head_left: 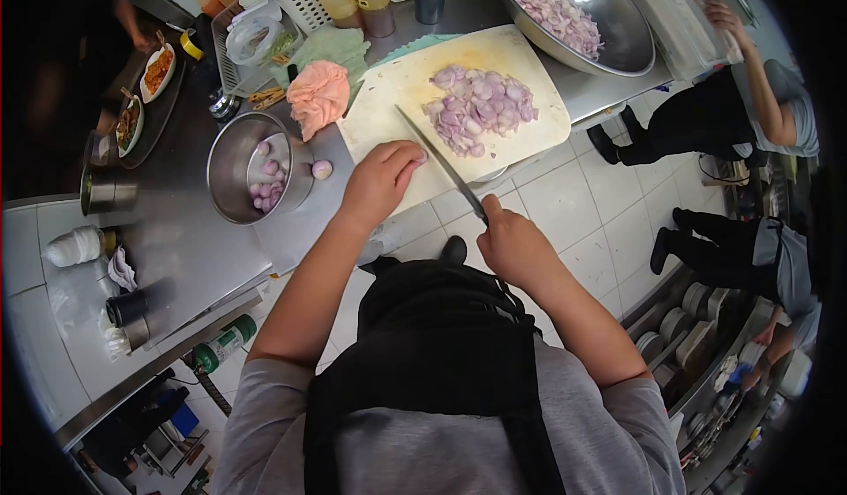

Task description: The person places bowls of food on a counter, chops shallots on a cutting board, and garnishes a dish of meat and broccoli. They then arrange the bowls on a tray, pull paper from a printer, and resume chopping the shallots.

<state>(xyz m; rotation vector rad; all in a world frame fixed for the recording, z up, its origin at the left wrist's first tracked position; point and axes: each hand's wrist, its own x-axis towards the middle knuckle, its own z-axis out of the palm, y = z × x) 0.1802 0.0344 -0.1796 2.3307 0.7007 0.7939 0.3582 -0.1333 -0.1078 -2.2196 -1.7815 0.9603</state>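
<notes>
My right hand (519, 243) grips a kitchen knife (450, 168) by its handle, the blade lying diagonally over the white cutting board (379, 133). Left of the blade, my left hand (384, 184) rests on the board with its fingers curled together; whatever they hold, if anything, is hidden. A heap of sliced shallots (481, 107) lies on the board right of the knife. Beyond my left hand, one shallot (322, 169) sits beside a steel pot (231, 177), which contains several more shallots (268, 188).
A large steel bowl (640, 41) of sliced shallots stands at the back right. A crumpled pink cloth (318, 98) touches the board's left side. Sauce bottles (371, 1) and a white basket (304, 5) stand behind. Co-workers (768, 107) are at the right; plated dishes (157, 73) sit far left.
</notes>
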